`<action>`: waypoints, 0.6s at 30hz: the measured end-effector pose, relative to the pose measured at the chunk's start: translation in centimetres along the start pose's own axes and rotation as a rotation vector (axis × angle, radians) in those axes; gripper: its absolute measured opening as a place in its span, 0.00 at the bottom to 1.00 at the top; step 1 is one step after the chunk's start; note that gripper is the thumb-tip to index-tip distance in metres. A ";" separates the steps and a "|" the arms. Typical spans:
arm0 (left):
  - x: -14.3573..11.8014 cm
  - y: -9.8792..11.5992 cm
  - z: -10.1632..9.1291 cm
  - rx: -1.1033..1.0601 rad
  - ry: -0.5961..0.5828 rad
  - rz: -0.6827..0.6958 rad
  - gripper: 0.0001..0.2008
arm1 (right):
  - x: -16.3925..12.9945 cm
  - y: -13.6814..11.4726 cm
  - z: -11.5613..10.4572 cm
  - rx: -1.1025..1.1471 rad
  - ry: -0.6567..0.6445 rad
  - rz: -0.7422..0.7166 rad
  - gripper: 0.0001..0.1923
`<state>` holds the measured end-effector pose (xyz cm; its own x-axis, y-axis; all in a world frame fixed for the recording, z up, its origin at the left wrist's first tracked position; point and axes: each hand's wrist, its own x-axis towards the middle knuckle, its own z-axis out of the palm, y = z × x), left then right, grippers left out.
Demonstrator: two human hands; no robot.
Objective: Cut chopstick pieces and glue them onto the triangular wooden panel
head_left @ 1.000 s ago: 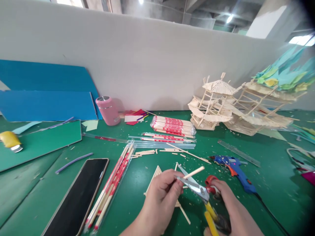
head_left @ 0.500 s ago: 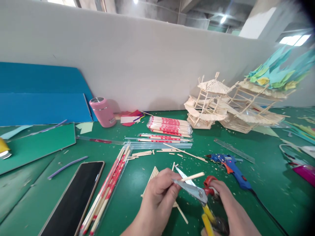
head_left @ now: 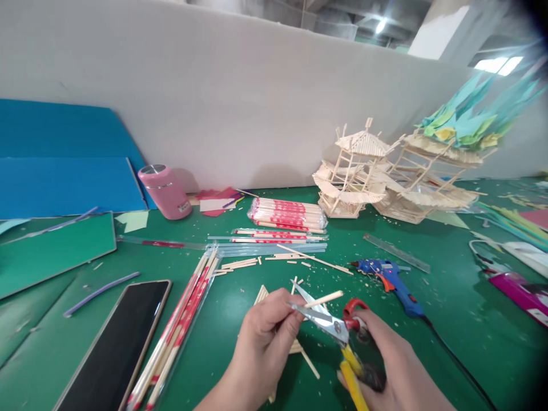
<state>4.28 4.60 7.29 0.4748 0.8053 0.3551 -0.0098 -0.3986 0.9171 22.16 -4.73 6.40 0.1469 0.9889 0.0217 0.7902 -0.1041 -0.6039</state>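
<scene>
Nearest the camera, the right hand [head_left: 396,371] is closed around the yellow-and-red handles of the scissors [head_left: 331,326], whose blades point up and left. The left hand [head_left: 268,337] has its fingertips pinched on a short wooden stick [head_left: 324,298], which pokes out to the right of the fingers and lies between the parted blades, just above the pivot. Under the left hand a small flat panel of glued sticks [head_left: 262,295] rests on the green table [head_left: 449,297].

To the left lie a dark phone [head_left: 115,348] and a long pack of wrapped chopsticks [head_left: 180,325]. A little further, right of the hands, a blue glue gun [head_left: 387,277] lies on its side, with a clear ruler [head_left: 396,252] beyond it. Loose stick offcuts [head_left: 244,264] are scattered ahead of the hands. Further back sit a bundle of chopsticks [head_left: 286,214], a pink cup [head_left: 165,191] and, to the right, a stick pavilion model [head_left: 355,171] by the white wall.
</scene>
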 end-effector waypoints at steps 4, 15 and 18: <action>0.0 0.1 0.0 0.000 -0.005 -0.007 0.09 | 0.2 -0.2 0.0 0.000 -0.046 -0.027 0.21; -0.1 0.0 -0.3 0.027 -0.080 -0.022 0.10 | 0.7 0.0 -0.4 0.146 -0.278 0.066 0.25; -0.1 0.0 -0.3 0.011 -0.079 -0.001 0.10 | 0.7 -0.2 -0.5 0.210 -0.282 0.079 0.25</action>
<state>3.95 4.66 7.36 0.5425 0.7688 0.3385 -0.0002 -0.4028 0.9153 22.40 -4.06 6.95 0.0093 0.9721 -0.2345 0.6391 -0.1861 -0.7463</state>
